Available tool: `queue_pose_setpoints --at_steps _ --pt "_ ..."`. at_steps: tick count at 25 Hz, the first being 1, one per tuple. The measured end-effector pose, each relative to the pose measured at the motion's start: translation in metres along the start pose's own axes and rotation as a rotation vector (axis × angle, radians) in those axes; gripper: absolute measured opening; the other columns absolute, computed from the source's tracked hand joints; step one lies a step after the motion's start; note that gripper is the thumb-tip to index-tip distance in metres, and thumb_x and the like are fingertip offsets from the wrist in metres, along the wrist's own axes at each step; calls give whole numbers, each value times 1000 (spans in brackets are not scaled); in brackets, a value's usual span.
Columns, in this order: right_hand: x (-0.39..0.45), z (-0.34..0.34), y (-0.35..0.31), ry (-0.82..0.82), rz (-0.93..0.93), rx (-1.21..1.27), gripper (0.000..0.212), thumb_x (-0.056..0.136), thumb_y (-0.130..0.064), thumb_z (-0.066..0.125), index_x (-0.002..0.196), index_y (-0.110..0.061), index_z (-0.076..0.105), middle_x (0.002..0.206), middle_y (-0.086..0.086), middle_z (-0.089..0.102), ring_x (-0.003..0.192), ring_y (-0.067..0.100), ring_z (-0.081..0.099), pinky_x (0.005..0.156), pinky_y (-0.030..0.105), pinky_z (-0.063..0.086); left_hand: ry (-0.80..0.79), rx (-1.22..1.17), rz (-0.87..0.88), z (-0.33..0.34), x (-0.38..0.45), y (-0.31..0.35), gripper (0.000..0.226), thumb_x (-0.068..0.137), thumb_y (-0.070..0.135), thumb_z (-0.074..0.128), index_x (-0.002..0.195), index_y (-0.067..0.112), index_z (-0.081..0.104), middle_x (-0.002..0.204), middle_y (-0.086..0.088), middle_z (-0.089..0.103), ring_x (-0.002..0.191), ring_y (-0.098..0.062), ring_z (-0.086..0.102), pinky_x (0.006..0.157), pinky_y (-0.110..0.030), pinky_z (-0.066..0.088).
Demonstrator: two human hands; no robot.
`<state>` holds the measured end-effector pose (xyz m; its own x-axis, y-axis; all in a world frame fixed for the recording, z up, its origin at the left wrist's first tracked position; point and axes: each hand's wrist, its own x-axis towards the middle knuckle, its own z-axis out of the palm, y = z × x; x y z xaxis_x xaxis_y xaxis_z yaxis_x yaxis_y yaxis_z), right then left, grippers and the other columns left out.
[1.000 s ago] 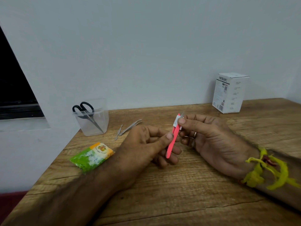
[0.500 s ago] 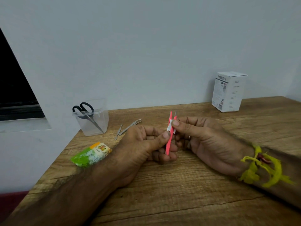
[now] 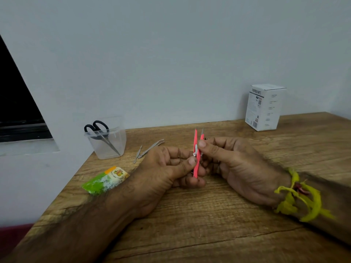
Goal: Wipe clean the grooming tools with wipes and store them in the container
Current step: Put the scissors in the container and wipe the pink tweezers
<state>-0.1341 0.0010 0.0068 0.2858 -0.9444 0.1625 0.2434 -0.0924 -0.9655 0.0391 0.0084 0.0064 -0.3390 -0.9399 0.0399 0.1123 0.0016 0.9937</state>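
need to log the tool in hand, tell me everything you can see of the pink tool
The pink tool looks like a folding plastic razor: two slim pink arms spread in a narrow V, a thin grey blade tip on the right arm. It stands nearly upright above the table. The left hand pinches its lower end; the right hand presses a small white wipe against its middle.

There is a single view, from a camera worn on the person's head; it looks forward and down across a wooden table (image 3: pixel 218 215) toward a pale wall (image 3: pixel 171 54); both forearms enter from the bottom edge, the left hand (image 3: pixel 163 173) and right hand (image 3: pixel 237 166) meeting close below the lens near the frame's centre; the table's far edge and left corner lie farther off; the wide angle bends the frame's edges; no second view shares the scene.
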Motion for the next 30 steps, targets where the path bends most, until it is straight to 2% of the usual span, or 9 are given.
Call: queue_pose_setpoints --at_steps 5,12,16,19,25,30 --pt "1 -2 0 16 9 31 22 80 -21 68 84 0 70 77 17 62 62 19 57 63 27 49 -21 18 -2 1 1 1 20 84 10 66 97 -4 70 81 -19 73 64 -23 72 58 -21 57" --pt "0 -2 0 -38 16 3 26 81 -22 66 88 3 68 74 17 62 62 19 58 61 26 51 -21 15 3 0 1 -1 25 83 12 67 100 -7 69 83 -21 73 64 -22 72 60 -22 58" --pt "2 -6 -1 -5 51 66 14 80 -15 67 87 -3 70 77 11 67 66 15 61 64 27 46 -46 52 2 -1 2 -1 14 86 8 66 94 -3 69 81 -21 73 64 -23 72 58 -21 57" --pt "4 -7 -1 12 65 91 16 77 -14 68 90 -5 71 77 6 69 68 11 62 63 25 46 -49 62 3 -1 1 -2 16 88 6 65 98 -6 68 81 -21 73 65 -24 72 58 -21 57" --pt "6 -11 0 63 91 154 20 72 -15 72 91 -8 74 84 3 67 71 9 59 64 23 47 -50 90 27 0 3 -2 15 81 12 68 93 2 69 78 -18 73 63 -21 72 54 -19 56" --pt "7 -12 -2 102 88 170 18 74 -16 71 89 -7 73 83 2 66 70 8 57 64 23 48 -38 172 37 -1 4 -3 11 92 6 63 100 -1 67 79 -17 73 62 -18 70 49 -18 51"
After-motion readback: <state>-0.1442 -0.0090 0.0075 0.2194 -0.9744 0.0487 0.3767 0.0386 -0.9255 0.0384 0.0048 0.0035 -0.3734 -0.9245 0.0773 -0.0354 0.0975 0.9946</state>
